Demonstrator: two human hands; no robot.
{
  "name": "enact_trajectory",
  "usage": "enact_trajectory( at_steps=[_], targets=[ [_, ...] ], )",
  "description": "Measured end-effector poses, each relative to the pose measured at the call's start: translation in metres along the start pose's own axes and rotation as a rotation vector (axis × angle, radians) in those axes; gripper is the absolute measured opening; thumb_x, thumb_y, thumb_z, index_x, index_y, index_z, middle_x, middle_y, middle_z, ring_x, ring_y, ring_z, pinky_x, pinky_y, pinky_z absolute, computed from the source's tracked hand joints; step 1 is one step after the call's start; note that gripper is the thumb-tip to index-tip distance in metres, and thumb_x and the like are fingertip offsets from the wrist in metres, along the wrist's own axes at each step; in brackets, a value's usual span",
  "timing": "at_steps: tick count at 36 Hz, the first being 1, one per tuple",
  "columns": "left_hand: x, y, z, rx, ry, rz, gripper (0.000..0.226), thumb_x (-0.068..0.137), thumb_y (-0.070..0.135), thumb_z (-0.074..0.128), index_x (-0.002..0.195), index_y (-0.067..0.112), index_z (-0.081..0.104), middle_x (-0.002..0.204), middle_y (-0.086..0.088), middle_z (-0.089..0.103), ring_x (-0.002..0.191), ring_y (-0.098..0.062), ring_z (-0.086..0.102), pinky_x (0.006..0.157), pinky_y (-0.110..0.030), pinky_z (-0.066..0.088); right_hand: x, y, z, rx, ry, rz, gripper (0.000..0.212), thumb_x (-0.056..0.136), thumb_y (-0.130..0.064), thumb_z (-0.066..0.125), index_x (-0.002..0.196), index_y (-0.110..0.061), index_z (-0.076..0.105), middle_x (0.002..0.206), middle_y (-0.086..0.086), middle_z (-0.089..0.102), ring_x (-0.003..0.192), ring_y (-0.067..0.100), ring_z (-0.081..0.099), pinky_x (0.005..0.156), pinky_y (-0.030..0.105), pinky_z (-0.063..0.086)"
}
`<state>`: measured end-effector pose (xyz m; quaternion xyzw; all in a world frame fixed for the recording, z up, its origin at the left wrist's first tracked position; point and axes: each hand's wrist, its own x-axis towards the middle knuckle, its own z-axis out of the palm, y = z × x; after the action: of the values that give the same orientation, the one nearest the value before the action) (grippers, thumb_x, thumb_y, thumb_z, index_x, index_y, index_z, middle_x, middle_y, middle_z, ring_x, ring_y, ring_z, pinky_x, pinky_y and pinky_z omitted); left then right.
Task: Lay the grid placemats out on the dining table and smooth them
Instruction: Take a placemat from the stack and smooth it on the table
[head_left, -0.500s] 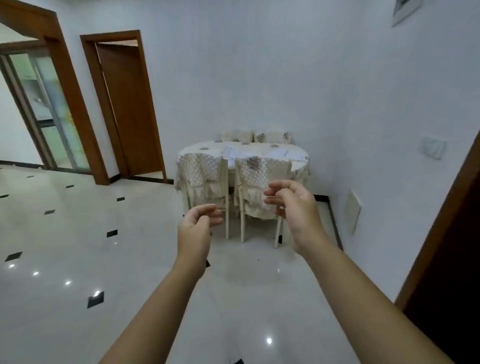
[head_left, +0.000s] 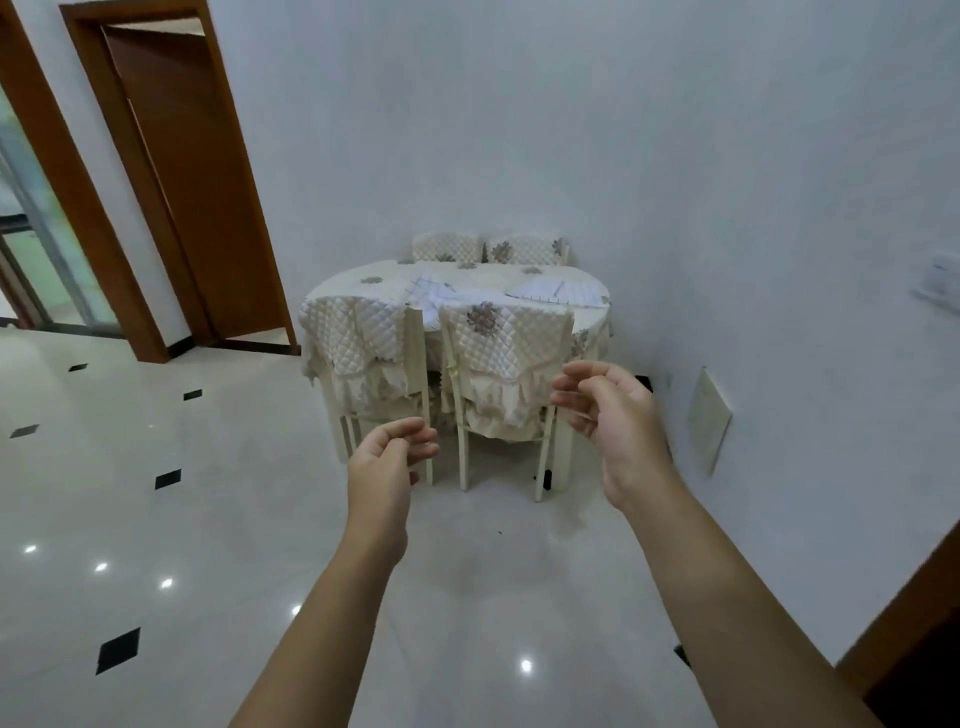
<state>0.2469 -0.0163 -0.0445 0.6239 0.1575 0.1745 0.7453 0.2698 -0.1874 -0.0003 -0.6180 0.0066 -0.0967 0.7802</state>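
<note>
**Hands Raised Before the Dining Table, Placemats on the Tabletop**

Both forearms were extended forward over the glossy tiled floor (head_left: 156, 519). The left hand (head_left: 387, 460) was held at mid-frame with its fingers loosely curled toward the thumb, gripping nothing. The right hand (head_left: 615, 415) was held higher and further right, fingers loosely bent and slightly spread, likewise gripping nothing. Neither hand touched any object.

The dining table (head_left: 363, 291) stood against the far wall, well apart from the hands, under a quilted cream cloth with floral motifs. Two grid placemats lay on it: one rumpled placemat (head_left: 431, 296) near the centre, one flatter placemat (head_left: 558, 292) toward the right edge.

Two covered chairs (head_left: 506, 332) were pushed in on the near side; two more chair backs (head_left: 447, 247) showed behind the table. A brown wooden door (head_left: 192, 171) stood at the left.
</note>
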Motion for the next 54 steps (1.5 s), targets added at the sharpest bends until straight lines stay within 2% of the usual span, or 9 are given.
enact_trajectory(
  at_steps=[3, 7, 15, 21, 32, 42, 46, 50, 54],
  targets=[
    [0.030, -0.015, 0.020, 0.018, 0.002, -0.018, 0.035, 0.091, -0.004, 0.033, 0.084, 0.018, 0.060, 0.083, 0.000, 0.066, 0.074, -0.010, 0.060, 0.066, -0.023, 0.040, 0.037, 0.019, -0.010, 0.018, 0.056, 0.036, 0.031, 0.090, 0.003, 0.035, 0.080, -0.015, 0.058, 0.080, 0.004, 0.062, 0.069, 0.014, 0.059, 0.052, 0.012, 0.045],
    [0.066, -0.035, 0.046, 0.070, -0.027, -0.080, 0.036, 0.091, -0.003, 0.032, 0.085, 0.018, 0.060, 0.084, 0.000, 0.066, 0.075, -0.011, 0.060, 0.064, -0.023, 0.039, 0.076, 0.045, -0.016, -0.001, 0.075, 0.117, 0.032, 0.090, 0.004, 0.034, 0.079, -0.015, 0.058, 0.076, 0.002, 0.062, 0.065, 0.011, 0.059, 0.060, 0.022, 0.040],
    [0.155, -0.063, 0.110, 0.069, -0.160, -0.094, 0.035, 0.091, -0.003, 0.035, 0.086, 0.018, 0.062, 0.083, 0.000, 0.069, 0.071, -0.009, 0.062, 0.065, -0.024, 0.041, 0.166, 0.094, -0.014, 0.058, 0.154, 0.191, 0.031, 0.088, 0.003, 0.034, 0.081, -0.012, 0.060, 0.075, 0.005, 0.064, 0.069, 0.017, 0.059, 0.062, 0.025, 0.041],
    [0.255, -0.060, 0.147, 0.016, -0.232, -0.056, 0.034, 0.090, -0.006, 0.035, 0.088, 0.014, 0.063, 0.079, -0.001, 0.069, 0.063, -0.003, 0.063, 0.062, -0.022, 0.041, 0.259, 0.107, 0.015, 0.059, 0.167, 0.181, 0.031, 0.089, 0.005, 0.034, 0.078, -0.012, 0.058, 0.074, 0.005, 0.063, 0.065, 0.015, 0.059, 0.062, 0.024, 0.040],
    [0.438, -0.028, 0.234, -0.044, -0.254, -0.005, 0.035, 0.091, -0.005, 0.033, 0.083, 0.014, 0.061, 0.081, -0.003, 0.067, 0.071, -0.012, 0.061, 0.064, -0.024, 0.041, 0.434, 0.106, 0.046, 0.066, 0.247, 0.110, 0.030, 0.090, 0.003, 0.035, 0.081, -0.012, 0.058, 0.076, 0.006, 0.064, 0.065, 0.015, 0.060, 0.058, 0.021, 0.043],
    [0.487, -0.075, 0.340, 0.018, -0.396, -0.151, 0.032, 0.091, -0.007, 0.035, 0.083, 0.010, 0.061, 0.076, -0.005, 0.066, 0.068, -0.014, 0.060, 0.063, -0.024, 0.041, 0.544, 0.120, -0.006, 0.070, 0.360, 0.113, 0.028, 0.090, 0.003, 0.036, 0.081, -0.011, 0.060, 0.070, 0.003, 0.064, 0.062, 0.013, 0.061, 0.052, 0.016, 0.045],
    [0.513, -0.089, 0.396, 0.018, -0.413, -0.131, 0.032, 0.091, -0.007, 0.035, 0.083, 0.010, 0.061, 0.081, -0.008, 0.066, 0.070, -0.014, 0.060, 0.059, -0.020, 0.044, 0.598, 0.125, -0.040, 0.079, 0.364, 0.110, 0.029, 0.089, 0.004, 0.037, 0.081, -0.011, 0.060, 0.070, 0.003, 0.064, 0.063, 0.013, 0.060, 0.059, 0.021, 0.045],
    [0.538, -0.093, 0.468, -0.016, -0.395, -0.107, 0.032, 0.091, -0.007, 0.034, 0.084, 0.010, 0.060, 0.081, -0.007, 0.066, 0.070, -0.012, 0.060, 0.052, -0.011, 0.046, 0.658, 0.126, -0.078, 0.095, 0.349, 0.084, 0.031, 0.089, 0.003, 0.037, 0.078, -0.014, 0.060, 0.069, 0.002, 0.064, 0.057, 0.009, 0.061, 0.054, 0.018, 0.044],
    [0.556, -0.088, 0.545, 0.002, -0.382, -0.030, 0.031, 0.089, -0.005, 0.036, 0.085, 0.014, 0.061, 0.080, -0.001, 0.067, 0.070, -0.008, 0.061, 0.057, -0.014, 0.046, 0.722, 0.119, -0.116, 0.063, 0.338, 0.093, 0.032, 0.088, 0.003, 0.036, 0.076, -0.015, 0.059, 0.070, 0.001, 0.064, 0.057, 0.010, 0.059, 0.058, 0.021, 0.041]
  ],
)
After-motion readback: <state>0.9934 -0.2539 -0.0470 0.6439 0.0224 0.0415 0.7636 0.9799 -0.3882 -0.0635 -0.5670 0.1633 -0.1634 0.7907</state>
